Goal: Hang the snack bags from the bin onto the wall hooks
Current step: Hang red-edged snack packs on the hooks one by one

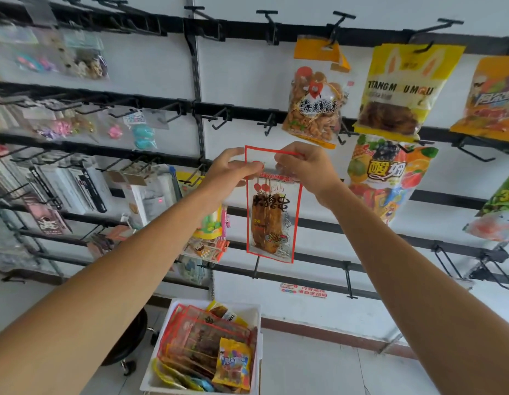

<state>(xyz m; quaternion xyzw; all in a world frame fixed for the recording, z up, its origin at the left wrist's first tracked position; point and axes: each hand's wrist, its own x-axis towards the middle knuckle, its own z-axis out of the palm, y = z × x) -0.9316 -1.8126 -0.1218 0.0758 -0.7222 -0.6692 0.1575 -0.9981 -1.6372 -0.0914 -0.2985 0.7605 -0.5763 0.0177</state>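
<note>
Left forearm (105, 280) is nearest the lens, reaching up at the rack. The white bin (254, 317) sits low, with more snack bags stacked inside, so the job is judged well short of done. Left hand (230, 166) pinches the top-left corner of the red-bordered skewer snack bag (271, 212); right hand (304, 163) pinches the top-right. Hands are close, with the header stretched flat between them, likely to present the hang hole to the empty hook (269, 125) just above. The bag is not yet hooked. Further right, the crisp bag (316, 106) and yellow bag (398, 89) already hang.

body: two bare forearms | left hand (229, 171): bare | right hand (306, 166): bare
</note>
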